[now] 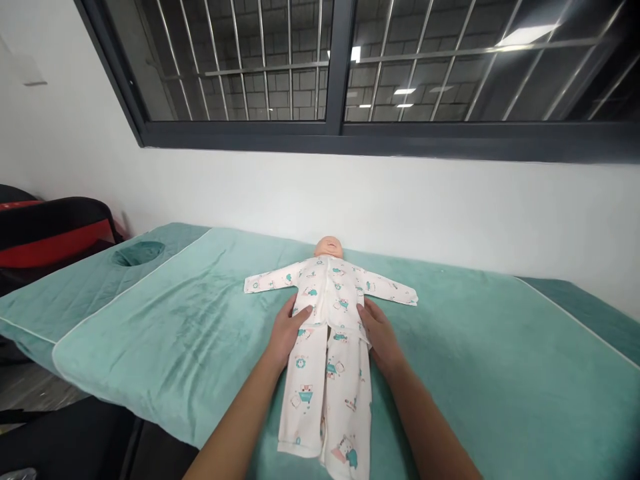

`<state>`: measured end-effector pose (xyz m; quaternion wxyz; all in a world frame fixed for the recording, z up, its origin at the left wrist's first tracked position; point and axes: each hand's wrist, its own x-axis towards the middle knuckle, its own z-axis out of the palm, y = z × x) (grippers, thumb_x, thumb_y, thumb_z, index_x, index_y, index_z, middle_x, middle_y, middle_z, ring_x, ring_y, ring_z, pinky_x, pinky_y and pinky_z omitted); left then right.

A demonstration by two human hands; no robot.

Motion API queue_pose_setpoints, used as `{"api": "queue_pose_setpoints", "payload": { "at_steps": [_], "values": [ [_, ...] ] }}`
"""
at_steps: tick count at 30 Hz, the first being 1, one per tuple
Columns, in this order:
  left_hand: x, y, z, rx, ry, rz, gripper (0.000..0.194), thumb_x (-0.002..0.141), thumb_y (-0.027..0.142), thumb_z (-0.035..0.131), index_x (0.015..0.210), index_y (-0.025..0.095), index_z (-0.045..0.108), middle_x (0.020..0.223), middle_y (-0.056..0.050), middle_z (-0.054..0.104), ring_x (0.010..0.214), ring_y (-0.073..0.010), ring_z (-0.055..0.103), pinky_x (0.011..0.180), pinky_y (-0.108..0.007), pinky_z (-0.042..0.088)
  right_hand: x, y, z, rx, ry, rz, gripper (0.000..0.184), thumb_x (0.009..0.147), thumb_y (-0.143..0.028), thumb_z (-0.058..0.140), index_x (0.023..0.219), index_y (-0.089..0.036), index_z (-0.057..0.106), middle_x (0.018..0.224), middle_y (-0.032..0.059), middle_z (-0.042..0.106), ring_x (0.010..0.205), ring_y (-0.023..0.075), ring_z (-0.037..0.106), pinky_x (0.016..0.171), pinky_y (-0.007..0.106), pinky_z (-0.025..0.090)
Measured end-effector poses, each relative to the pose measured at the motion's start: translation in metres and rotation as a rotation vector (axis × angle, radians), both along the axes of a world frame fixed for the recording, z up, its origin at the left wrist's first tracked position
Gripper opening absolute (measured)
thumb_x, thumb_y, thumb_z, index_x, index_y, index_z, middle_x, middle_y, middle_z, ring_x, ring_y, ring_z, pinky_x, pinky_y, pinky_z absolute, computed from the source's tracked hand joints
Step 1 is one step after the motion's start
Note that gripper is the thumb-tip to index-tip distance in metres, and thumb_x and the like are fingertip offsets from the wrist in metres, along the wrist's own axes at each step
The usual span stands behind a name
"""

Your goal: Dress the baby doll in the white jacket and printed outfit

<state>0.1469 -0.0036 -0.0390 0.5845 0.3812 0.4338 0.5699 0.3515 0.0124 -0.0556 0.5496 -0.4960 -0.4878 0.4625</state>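
Observation:
A baby doll (329,247) lies on its back, its head toward the wall. It wears a white printed pajama top (340,283) with both sleeves spread out sideways. White printed pajama pants (303,380) extend from the waist toward me, the legs side by side. My left hand (290,325) clasps the left side of the doll's waist, thumb resting on the top's lower edge. On the opposite side, my right hand (380,333) does the same, its thumb on the fabric. The other fingers of both hands are partly hidden along the doll's sides.
A green plush cover (465,353) spreads over the bed under the doll. At the bed's left end is a round face hole (139,253). A black and red chair (55,233) stands at far left. The wall and a barred window (240,137) rise behind.

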Motion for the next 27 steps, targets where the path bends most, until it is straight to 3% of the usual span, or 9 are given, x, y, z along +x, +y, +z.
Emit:
{"api": "queue_pose_setpoints", "payload": {
  "at_steps": [3, 9, 14, 17, 22, 25, 27],
  "values": [
    [0.003, 0.009, 0.004, 0.034, 0.004, -0.006, 0.062, 0.074, 0.04, 0.075, 0.13, 0.021, 0.058, 0.129, -0.009, 0.064, 0.111, -0.03, 0.063, 0.097, -0.042, 0.05, 0.0, -0.001, 0.007, -0.001, 0.153, 0.066, 0.056, 0.082, -0.05, 0.061, 0.131, -0.025, 0.054, 0.137, 0.0034, 0.057, 0.123, 0.0267, 0.056, 0.1, 0.039, 0.049],
    [0.01, 0.027, 0.0, 0.011, 0.016, 0.046, 0.066, 0.072, 0.038, 0.077, 0.131, 0.017, 0.057, 0.127, -0.011, 0.064, 0.112, -0.0303, 0.063, 0.098, -0.043, 0.048, 0.0, 0.001, 0.009, 0.07, 0.24, 0.158, 0.061, 0.085, -0.043, 0.06, 0.142, -0.029, 0.044, 0.148, -0.0004, 0.044, 0.135, 0.0243, 0.044, 0.109, 0.039, 0.042],
    [0.009, 0.021, -0.004, -0.02, -0.003, 0.04, 0.063, 0.076, 0.042, 0.073, 0.132, 0.02, 0.054, 0.133, -0.012, 0.059, 0.113, -0.0298, 0.062, 0.096, -0.042, 0.049, 0.004, -0.004, 0.003, 0.015, 0.21, 0.101, 0.057, 0.083, -0.041, 0.061, 0.137, -0.027, 0.048, 0.147, 0.0009, 0.045, 0.135, 0.0252, 0.044, 0.109, 0.042, 0.042],
    [0.007, 0.013, -0.003, -0.01, 0.039, 0.073, 0.056, 0.08, 0.042, 0.069, 0.13, 0.021, 0.056, 0.137, -0.011, 0.057, 0.12, -0.029, 0.057, 0.101, -0.04, 0.045, 0.009, -0.01, 0.0, -0.04, 0.173, 0.043, 0.059, 0.079, -0.039, 0.064, 0.135, -0.025, 0.049, 0.142, 0.0049, 0.051, 0.128, 0.0272, 0.051, 0.106, 0.045, 0.044],
    [0.004, -0.026, -0.008, 0.017, 0.299, 0.167, 0.044, 0.086, 0.041, 0.059, 0.126, 0.022, 0.06, 0.137, -0.009, 0.056, 0.127, -0.0275, 0.051, 0.109, -0.042, 0.037, 0.018, -0.038, 0.003, -0.039, -0.155, -0.087, 0.043, 0.08, -0.033, 0.057, 0.121, -0.022, 0.059, 0.124, 0.0076, 0.064, 0.113, 0.0252, 0.06, 0.098, 0.041, 0.048],
    [-0.018, -0.067, -0.027, 0.121, 0.542, 0.256, 0.041, 0.09, 0.04, 0.051, 0.126, 0.021, 0.057, 0.133, -0.01, 0.056, 0.122, -0.026, 0.053, 0.106, -0.046, 0.04, 0.024, -0.069, 0.001, -0.013, -0.402, -0.133, 0.031, 0.084, -0.035, 0.047, 0.106, -0.023, 0.065, 0.111, 0.0061, 0.069, 0.102, 0.0236, 0.064, 0.089, 0.037, 0.05],
    [-0.05, -0.096, -0.046, 0.245, 0.836, 0.41, 0.037, 0.089, 0.037, 0.051, 0.122, 0.02, 0.059, 0.136, -0.011, 0.052, 0.128, -0.0275, 0.047, 0.109, -0.05, 0.037, 0.03, -0.09, -0.004, 0.0, -0.518, -0.193, 0.028, 0.083, -0.034, 0.044, 0.094, -0.022, 0.066, 0.1, 0.0052, 0.07, 0.092, 0.0222, 0.065, 0.083, 0.035, 0.052]
  ]
}}
